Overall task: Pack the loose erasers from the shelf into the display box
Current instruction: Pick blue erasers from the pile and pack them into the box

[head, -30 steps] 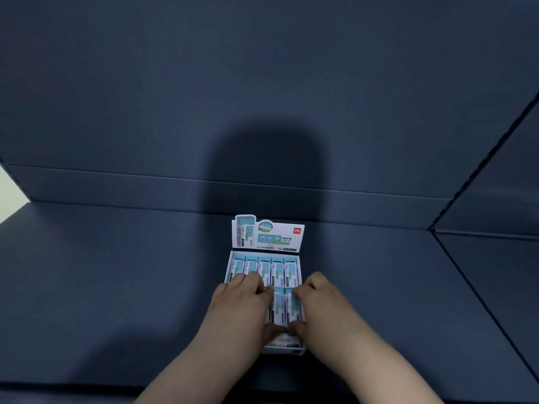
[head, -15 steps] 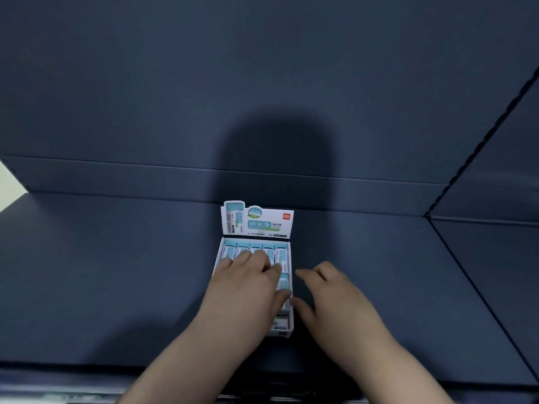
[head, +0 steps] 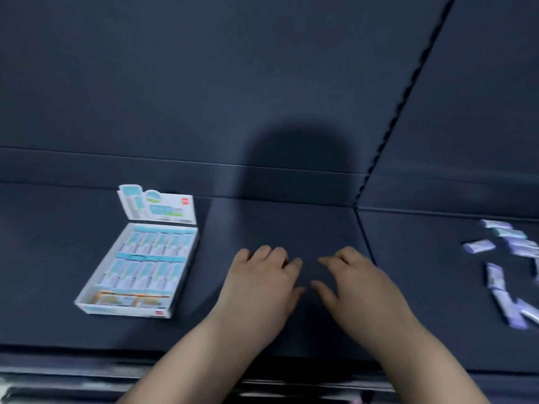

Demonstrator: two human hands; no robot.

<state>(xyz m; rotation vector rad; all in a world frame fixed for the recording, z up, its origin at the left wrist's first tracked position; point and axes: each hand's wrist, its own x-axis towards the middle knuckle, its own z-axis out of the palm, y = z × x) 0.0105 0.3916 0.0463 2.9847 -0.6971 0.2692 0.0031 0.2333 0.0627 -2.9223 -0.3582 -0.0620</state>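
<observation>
Left hand [head: 259,284]: centre of view, palm down over the shelf [head: 291,223], fingers loosely bent, holding nothing.
Right hand [head: 358,287]: just beside the left, also relaxed and empty.
Display box [head: 116,309]: at 9 o'clock from the hands, well apart, lid flap upright at its back.
Boxed erasers [head: 151,258]: two rows of blue-and-white pieces inside.
Loose erasers [head: 495,275]: purple-wrapped, scattered at 3 o'clock, blurred.

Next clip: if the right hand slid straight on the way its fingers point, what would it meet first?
Probably only bare shelf until the back wall. The right hand points forward and slightly left, just clearing the left hand; the loose erasers lie off to its right.
</observation>
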